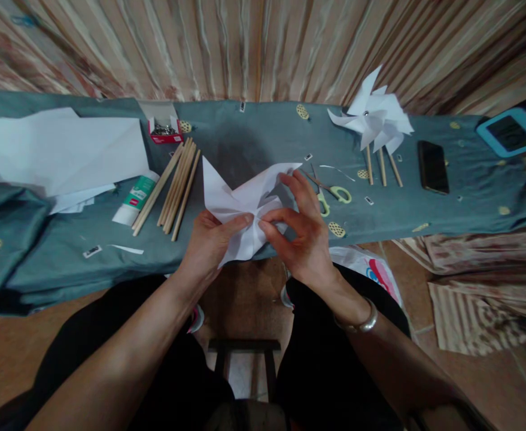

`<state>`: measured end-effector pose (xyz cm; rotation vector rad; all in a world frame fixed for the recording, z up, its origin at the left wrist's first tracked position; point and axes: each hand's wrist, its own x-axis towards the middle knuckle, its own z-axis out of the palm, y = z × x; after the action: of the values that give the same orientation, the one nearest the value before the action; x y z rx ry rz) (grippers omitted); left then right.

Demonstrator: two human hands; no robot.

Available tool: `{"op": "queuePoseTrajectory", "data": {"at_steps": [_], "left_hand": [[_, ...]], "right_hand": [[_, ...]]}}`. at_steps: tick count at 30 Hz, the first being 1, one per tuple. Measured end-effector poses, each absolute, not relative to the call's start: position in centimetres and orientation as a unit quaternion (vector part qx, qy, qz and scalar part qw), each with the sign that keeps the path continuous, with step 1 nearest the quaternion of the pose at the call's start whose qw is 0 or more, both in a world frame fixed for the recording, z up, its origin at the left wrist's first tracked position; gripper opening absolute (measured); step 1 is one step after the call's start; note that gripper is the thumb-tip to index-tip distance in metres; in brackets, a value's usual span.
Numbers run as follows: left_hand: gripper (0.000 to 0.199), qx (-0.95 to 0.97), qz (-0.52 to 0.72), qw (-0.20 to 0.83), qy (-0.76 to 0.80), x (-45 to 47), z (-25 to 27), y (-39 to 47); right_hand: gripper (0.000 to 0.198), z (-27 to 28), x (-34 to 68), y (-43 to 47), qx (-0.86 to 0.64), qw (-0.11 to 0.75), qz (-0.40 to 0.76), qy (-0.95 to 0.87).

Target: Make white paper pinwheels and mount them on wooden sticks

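Observation:
A white paper pinwheel [249, 191] with folded blades is held over the front edge of the cloth-covered table. My left hand [215, 236] grips it from the left, the thumb pressed close to its centre. My right hand [301, 233] pinches at the centre with thumb and forefinger, its other fingers raised over the right blade. Whether a small pin sits in that pinch is too small to tell. Several wooden sticks [179, 191] lie left of the pinwheel. Green-handled scissors [330, 191] rest just right of my right hand.
White paper sheets [60, 149] and a glue stick [134, 197] lie on the left. Behind the sticks stands an open red box [166, 137] of small metal pieces. Finished pinwheels [373, 117] on sticks, a phone [433, 166] and a blue-framed device [511, 133] lie on the right.

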<state>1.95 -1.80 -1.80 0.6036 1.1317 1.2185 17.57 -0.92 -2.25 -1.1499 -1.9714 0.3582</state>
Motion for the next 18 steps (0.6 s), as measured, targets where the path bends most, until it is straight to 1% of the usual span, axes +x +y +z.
{"op": "queuePoseTrajectory", "data": {"at_steps": [6, 13, 18], "left_hand": [[0.038, 0.257, 0.532, 0.628, 0.507, 2.08, -1.82, -1.74], [0.043, 0.266, 0.532, 0.621, 0.510, 2.20, -2.13, -1.70], [0.037, 0.269, 0.533, 0.618, 0.511, 2.22, -2.32, -1.73]], "right_hand": [[0.006, -2.43, 17.59, -0.68, -0.458, 0.406, 0.128, -0.780], [0.006, -2.62, 17.72, -0.57, -0.471, 0.408, 0.144, -0.769], [0.008, -2.57, 17.69, -0.55, -0.471, 0.400, 0.143, -0.773]]}}
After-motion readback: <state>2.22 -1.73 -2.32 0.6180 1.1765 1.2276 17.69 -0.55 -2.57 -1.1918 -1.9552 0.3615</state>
